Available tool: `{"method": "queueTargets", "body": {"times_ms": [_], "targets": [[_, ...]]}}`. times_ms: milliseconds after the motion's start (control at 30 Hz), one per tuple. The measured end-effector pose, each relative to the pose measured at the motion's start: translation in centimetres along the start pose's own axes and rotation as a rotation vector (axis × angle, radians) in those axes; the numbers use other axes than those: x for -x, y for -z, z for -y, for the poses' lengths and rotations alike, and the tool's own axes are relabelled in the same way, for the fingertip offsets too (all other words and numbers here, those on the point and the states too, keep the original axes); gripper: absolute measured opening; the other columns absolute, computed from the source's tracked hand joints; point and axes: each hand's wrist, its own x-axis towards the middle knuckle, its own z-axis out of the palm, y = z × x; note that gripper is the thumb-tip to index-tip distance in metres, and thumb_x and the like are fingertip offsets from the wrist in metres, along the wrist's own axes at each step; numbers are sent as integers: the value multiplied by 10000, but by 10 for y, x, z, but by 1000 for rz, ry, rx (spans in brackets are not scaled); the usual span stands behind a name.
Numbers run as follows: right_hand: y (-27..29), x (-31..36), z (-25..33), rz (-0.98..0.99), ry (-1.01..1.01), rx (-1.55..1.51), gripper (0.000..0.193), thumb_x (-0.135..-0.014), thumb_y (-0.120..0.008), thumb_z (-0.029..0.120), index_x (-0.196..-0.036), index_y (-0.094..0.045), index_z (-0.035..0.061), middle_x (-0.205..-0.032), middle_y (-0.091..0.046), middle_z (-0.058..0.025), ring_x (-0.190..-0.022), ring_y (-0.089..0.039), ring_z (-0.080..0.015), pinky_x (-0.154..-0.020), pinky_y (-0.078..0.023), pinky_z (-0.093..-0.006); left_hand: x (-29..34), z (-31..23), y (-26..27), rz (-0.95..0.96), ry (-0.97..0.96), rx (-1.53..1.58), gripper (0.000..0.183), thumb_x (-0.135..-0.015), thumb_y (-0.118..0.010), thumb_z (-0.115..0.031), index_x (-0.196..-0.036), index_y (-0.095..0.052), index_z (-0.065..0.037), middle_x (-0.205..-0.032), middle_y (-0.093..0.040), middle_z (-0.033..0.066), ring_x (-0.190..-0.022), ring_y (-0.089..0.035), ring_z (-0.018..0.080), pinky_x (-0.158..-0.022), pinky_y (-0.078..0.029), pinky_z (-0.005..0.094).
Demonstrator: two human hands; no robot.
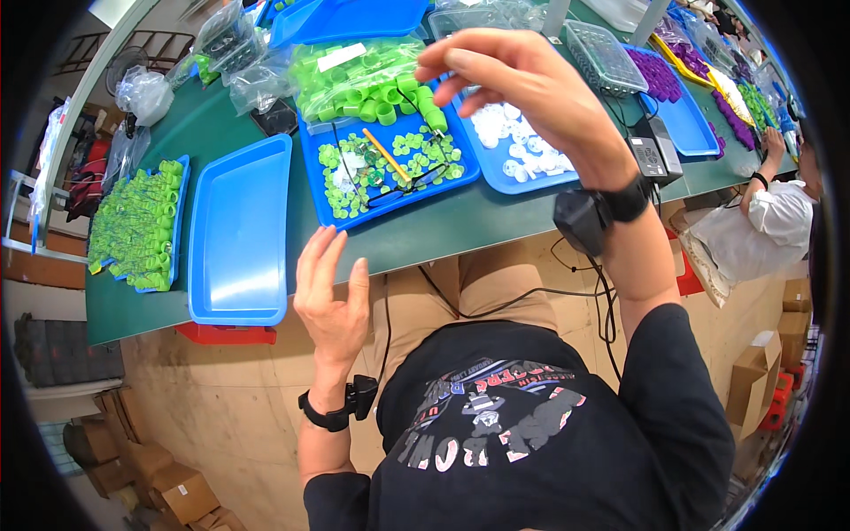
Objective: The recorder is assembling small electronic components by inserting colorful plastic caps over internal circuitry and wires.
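Note:
My left hand (332,296) is at the table's front edge, fingers stretched and apart, holding nothing. It is nearest the front left corner of a blue tray (324,181) strewn with small green discs (416,146). My right hand (509,75) is raised higher, its fingers loosely bent and apart, with nothing visible between them. Below its fingertips are green plastic cups (385,112), heaped with a clear bag of more cups (354,66) at the tray's back. An orange stick (386,155) and a thin black item (416,184), too unclear to name, lie among the discs.
Left of that tray are a bare blue tray (239,239) and one packed with green cups (133,226). Right are a tray of white pieces (518,150), a black device (651,155) and purple parts (655,75). Another person (770,203) sits at far right. Cables hang near my lap.

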Motion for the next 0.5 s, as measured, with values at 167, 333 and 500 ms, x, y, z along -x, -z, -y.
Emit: {"method": "queueTargets", "body": {"times_ms": [167,333,500], "targets": [[25,70,28,-339,180,31,335,-996,-449,198,-1185,-585,-43,-1094,-658,-168,-832,-625,-147,-685,-503,-263,-26,-50,33,-185,-86,358,313,-950,-493,-150,-1155,-616,52,-1188,-612,186,-1200,-532,339,-1046,-371,445],[52,107,47,-502,492,1,347,-1004,-427,193,-1184,-572,-66,-1090,-651,-200,-807,-617,-150,-653,-485,-259,-42,-111,105,-280,-551,413,684,-984,-294,-464,-1299,-446,124,-1311,-513,263,-1269,-426,475,-1125,-247,571],[55,80,-4,-499,195,-13,237,-976,-521,155,-1073,-657,-13,-999,-690,-103,-770,-643,-104,-629,-503,-220,-75,-162,67,-816,-499,440,667,-961,-357,-472,-1285,-459,101,-1344,-474,272,-1295,-374,483,-1129,-203,602]]}}
